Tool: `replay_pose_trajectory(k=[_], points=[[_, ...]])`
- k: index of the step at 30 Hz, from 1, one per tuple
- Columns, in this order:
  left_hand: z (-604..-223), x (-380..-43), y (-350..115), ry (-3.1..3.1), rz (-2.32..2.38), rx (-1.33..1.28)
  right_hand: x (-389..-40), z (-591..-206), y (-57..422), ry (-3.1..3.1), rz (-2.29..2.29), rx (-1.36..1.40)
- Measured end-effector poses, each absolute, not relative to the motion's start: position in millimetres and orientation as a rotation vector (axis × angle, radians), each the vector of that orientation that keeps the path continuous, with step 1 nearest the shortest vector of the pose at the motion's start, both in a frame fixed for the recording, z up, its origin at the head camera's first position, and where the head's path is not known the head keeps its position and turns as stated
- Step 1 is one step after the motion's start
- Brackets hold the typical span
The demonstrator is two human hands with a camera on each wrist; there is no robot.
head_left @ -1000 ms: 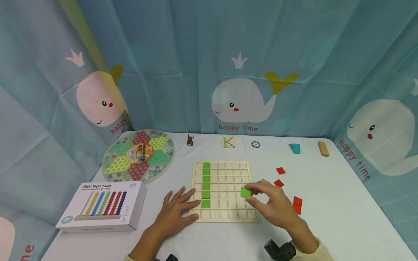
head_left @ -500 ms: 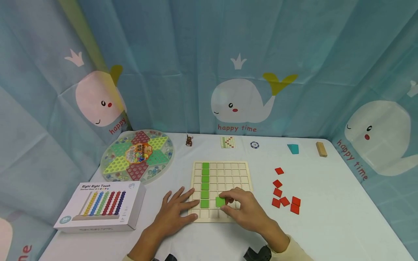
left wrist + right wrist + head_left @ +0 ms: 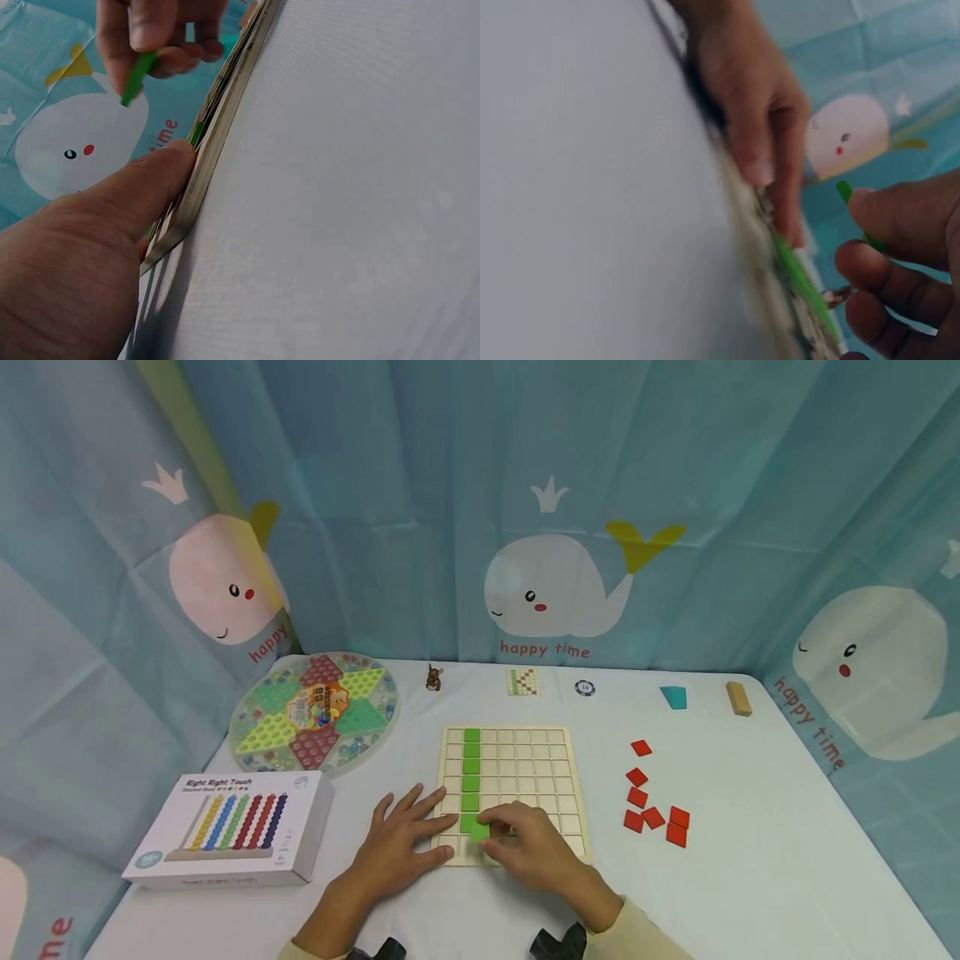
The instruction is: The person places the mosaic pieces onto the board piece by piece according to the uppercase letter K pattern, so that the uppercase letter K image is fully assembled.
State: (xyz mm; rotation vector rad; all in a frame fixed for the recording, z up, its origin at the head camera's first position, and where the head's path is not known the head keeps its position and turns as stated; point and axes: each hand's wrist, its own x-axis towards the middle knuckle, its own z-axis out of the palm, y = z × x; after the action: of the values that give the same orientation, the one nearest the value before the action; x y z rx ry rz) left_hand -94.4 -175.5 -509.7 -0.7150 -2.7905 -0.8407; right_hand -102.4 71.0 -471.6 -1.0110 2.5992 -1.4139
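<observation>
A wooden grid board [image 3: 529,767] lies on the white table, with a column of green tiles [image 3: 471,766] in its second column from the left. My right hand [image 3: 534,850] pinches a loose green tile [image 3: 478,834] between thumb and fingers, over the lower end of that column. In the left wrist view the pinched tile is tilted and above the board's surface. My left hand [image 3: 401,842] lies with spread fingers at the board's left edge, its fingertips on the rim. The left thumb [image 3: 154,184] presses the board's edge in the left wrist view.
Several red tiles [image 3: 637,797] are scattered right of the board. Behind it stand a small figurine [image 3: 433,677], a pattern card [image 3: 523,682], a poker chip [image 3: 585,687], a teal piece [image 3: 674,697] and a wooden block [image 3: 738,698]. Left are a bead-game box [image 3: 232,831] and a round game board [image 3: 315,712].
My right hand has carried the green tile leftward across the board, from its right side to the lower end of the green column. The left hand has stayed at the board's edge.
</observation>
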Motion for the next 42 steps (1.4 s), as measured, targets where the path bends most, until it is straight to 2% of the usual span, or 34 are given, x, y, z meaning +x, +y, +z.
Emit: replay_pose_trajectory(k=[10,17,36,42], points=[[-507.7,-97.4,-178.8,-2.843,-0.845,-0.700,-105.6,-495.8,60.4,2.712,-1.222,-1.087],[-507.7,-97.8,-178.3,-2.848,-0.847,-0.708,-100.9,-498.7,59.1,2.790,-1.096,-1.024],[-512.7,-92.1,-179.3,-2.819,-0.844,-0.686,-99.0,-501.6,57.4,2.749,-1.373,-1.261],[-514.0,-93.8,-177.0,-2.801,-0.889,-0.708,-101.2,-498.3,62.3,2.714,-1.429,-1.222]])
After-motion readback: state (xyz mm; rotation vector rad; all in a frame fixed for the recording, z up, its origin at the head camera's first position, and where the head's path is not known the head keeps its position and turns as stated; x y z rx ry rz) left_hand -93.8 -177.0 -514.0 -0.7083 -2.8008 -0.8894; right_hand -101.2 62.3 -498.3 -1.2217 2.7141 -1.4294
